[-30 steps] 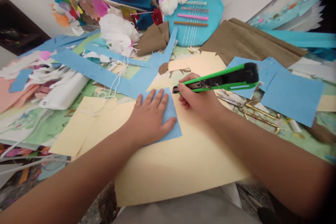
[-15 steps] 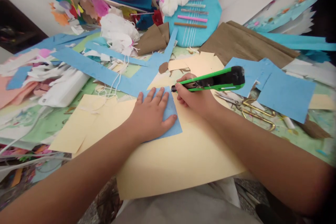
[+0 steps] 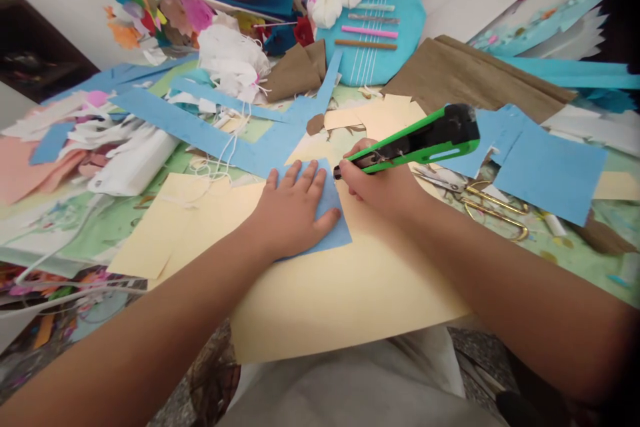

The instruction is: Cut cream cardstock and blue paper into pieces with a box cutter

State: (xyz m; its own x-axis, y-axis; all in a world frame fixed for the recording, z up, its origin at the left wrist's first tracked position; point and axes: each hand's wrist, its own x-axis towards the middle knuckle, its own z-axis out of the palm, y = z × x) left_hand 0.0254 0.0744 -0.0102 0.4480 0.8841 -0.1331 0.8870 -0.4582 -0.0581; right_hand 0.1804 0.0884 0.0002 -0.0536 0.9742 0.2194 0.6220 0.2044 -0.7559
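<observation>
My left hand (image 3: 295,210) lies flat with fingers spread on a blue piece of paper (image 3: 336,235). That piece rests on a large cream sheet (image 3: 350,307) that reaches over the table's front edge. In my right hand (image 3: 380,180) is a green and black utility knife (image 3: 415,140), its nose low at the blue paper's upper right edge and its back end raised to the right. Whether the blade touches the paper I cannot make out. Gold-handled scissors (image 3: 480,197) lie open just right of my right hand.
Blue paper strips (image 3: 175,123) and white string (image 3: 230,153) lie to the left, near a white box-like device (image 3: 133,163) with a cable. At the back stands a turquoise paper guitar (image 3: 405,47), between folded brown papers (image 3: 475,73). Another blue sheet (image 3: 555,167) lies at right.
The knife's back end has tilted up a little, while its nose stays by the blue paper's edge. My left hand keeps its place on the paper. The whole view has shifted slightly.
</observation>
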